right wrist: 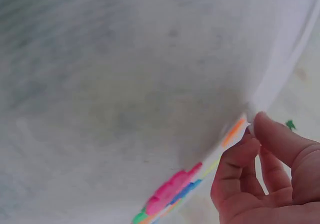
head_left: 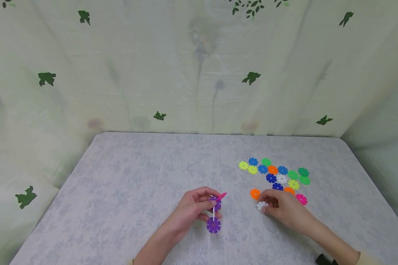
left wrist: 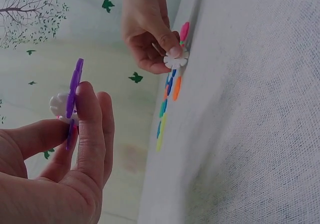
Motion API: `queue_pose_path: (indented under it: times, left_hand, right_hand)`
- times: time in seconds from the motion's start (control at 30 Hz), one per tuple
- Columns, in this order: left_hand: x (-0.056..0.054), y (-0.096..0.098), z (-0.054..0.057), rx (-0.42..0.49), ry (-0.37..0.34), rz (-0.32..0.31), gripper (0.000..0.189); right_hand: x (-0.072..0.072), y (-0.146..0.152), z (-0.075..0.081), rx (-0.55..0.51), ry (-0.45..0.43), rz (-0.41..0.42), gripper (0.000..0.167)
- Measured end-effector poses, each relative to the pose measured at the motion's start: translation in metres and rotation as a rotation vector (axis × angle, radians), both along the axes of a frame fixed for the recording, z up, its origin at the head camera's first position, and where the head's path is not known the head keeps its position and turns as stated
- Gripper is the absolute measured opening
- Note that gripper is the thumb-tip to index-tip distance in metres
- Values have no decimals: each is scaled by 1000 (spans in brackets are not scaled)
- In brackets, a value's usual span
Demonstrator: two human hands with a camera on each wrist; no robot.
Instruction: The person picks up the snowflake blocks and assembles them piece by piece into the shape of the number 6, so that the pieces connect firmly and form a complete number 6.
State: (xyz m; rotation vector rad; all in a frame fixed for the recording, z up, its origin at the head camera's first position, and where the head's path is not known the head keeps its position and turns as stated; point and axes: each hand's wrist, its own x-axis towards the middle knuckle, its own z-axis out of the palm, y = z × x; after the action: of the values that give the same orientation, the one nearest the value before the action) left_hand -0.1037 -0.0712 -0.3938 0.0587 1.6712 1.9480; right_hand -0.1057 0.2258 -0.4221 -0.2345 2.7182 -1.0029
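My left hand [head_left: 194, 208] pinches a small assembly of notched plastic discs between thumb and fingers. Two purple discs [head_left: 213, 225] show in it, joined by a white disc [head_left: 213, 212] seen edge-on, with a pink disc [head_left: 221, 196] sticking out at the top. In the left wrist view a purple disc [left wrist: 75, 88] stands edge-on at the fingertips, a white disc [left wrist: 58, 105] behind it. Right of this, my right hand [head_left: 285, 209] pinches a loose white disc [head_left: 261, 206] by its edge, close over the table; the right wrist view shows little of that disc.
Several loose discs in blue, green, yellow, orange and white lie flat beyond my right hand, among them a white disc [head_left: 281, 179]. An orange disc [head_left: 255, 194] and a pink disc [head_left: 301, 199] lie near that hand. A black object [head_left: 323, 260] sits at the grey table's [head_left: 119, 176] front edge.
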Motion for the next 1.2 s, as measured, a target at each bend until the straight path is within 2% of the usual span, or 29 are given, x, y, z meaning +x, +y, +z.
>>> queue_pose_path:
  times: [0.27, 0.47, 0.63, 0.77, 0.97, 1.2]
  left_hand:
    - [-1, 0, 1, 4, 4, 6, 22]
    - [0, 0, 1, 2, -9, 13, 22]
    - [1, 1, 2, -4, -2, 23, 23]
    - [1, 2, 2, -8, 0, 23, 23]
    - [2, 3, 3, -3, -10, 23, 22]
    - [2, 4, 4, -4, -17, 26, 21]
  right_hand:
    - [5, -6, 13, -68, -20, -96, 20]
    - [11, -18, 25, -211, -4, -175, 20]
    - [18, -31, 35, -378, -54, -210, 22]
    - [22, -44, 42, -414, -93, -255, 24]
    - [27, -58, 50, -477, -69, -315, 22]
    - [30, -70, 48, -555, -13, -348, 22]
